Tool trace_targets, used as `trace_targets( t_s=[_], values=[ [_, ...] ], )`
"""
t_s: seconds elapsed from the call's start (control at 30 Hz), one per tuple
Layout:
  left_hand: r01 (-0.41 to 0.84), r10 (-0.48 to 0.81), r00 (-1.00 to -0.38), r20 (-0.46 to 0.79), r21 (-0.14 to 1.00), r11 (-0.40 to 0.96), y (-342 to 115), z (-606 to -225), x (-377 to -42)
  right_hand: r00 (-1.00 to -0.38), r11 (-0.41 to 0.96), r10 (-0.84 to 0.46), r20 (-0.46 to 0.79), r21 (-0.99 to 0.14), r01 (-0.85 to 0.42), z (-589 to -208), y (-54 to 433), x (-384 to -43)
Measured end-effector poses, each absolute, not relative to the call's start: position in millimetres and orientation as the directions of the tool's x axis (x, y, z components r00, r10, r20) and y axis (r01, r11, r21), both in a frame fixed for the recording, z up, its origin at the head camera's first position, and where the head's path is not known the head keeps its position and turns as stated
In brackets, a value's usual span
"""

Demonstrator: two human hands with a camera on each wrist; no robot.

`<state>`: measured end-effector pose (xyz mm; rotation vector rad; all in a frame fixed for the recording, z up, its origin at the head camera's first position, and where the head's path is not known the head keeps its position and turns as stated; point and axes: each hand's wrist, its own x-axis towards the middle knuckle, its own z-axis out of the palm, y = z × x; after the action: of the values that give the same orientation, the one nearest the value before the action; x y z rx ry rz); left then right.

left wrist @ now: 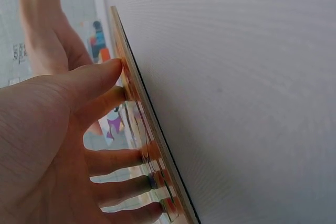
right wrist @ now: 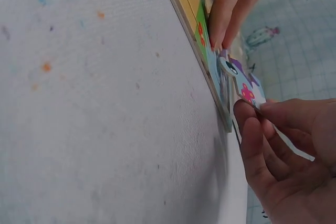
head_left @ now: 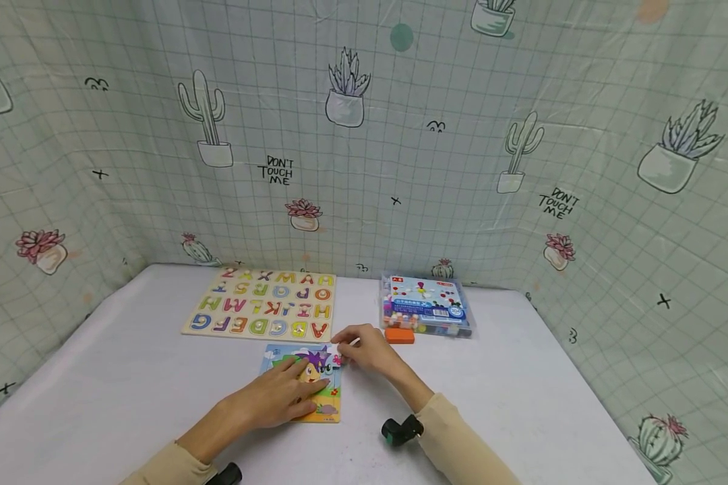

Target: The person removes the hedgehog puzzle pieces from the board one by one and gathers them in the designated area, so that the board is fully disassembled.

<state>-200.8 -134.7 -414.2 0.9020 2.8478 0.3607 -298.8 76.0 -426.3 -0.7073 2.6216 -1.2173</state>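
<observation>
A colourful cartoon jigsaw puzzle [head_left: 329, 412] lies flat on the table, showing a purple-haired figure. My left hand [head_left: 273, 399] rests on it with fingers spread; in the left wrist view the fingertips [left wrist: 134, 157] press down on its surface. At the puzzle's top right corner, my right hand [head_left: 367, 347] pinches a puzzle piece [right wrist: 244, 88] between thumb and fingers. This piece bears a pink flower and an eye on light blue. In the right wrist view it is tilted, its outer side raised above the puzzle's edge.
Behind the puzzle lies a wooden alphabet board [head_left: 257, 316] with coloured letters. An orange block [head_left: 399, 336] sits right of my right hand, in front of a clear plastic box [head_left: 427, 306] of small coloured parts. A patterned curtain [head_left: 364, 168] surrounds the white table [head_left: 491, 391].
</observation>
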Motion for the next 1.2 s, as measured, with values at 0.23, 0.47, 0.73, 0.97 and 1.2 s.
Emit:
trace_targets(
  t_s=[0.23,0.47,0.73,0.97,1.2],
  values=[
    [0.542,0.574,-0.818,-0.050,0.269,0.796,-134.7,-414.6,-200.5,-0.874,0.545,-0.485,0.046,-0.765,-0.343,-424.6,101.4,-299.1],
    [0.540,0.572,-0.818,-0.051,0.275,0.796,-135.0,-413.8,-198.1,-0.890,0.574,-0.448,0.085,-0.736,-0.359,-424.6,146.9,-296.4],
    [0.558,0.588,-0.808,-0.038,0.270,0.785,-136.0,-414.2,-197.7,-0.928,0.632,-0.372,0.021,-0.727,-0.269,-427.1,202.7,-295.6],
    [0.547,0.581,-0.812,-0.056,0.274,0.791,-135.2,-415.2,-198.3,-0.942,0.653,-0.337,0.006,-0.719,-0.239,-428.8,238.6,-293.9],
    [0.542,0.577,-0.815,-0.053,0.279,0.792,-134.6,-414.5,-197.8,-0.957,0.679,-0.290,-0.013,-0.708,-0.196,-430.9,254.5,-293.4]
  ],
)
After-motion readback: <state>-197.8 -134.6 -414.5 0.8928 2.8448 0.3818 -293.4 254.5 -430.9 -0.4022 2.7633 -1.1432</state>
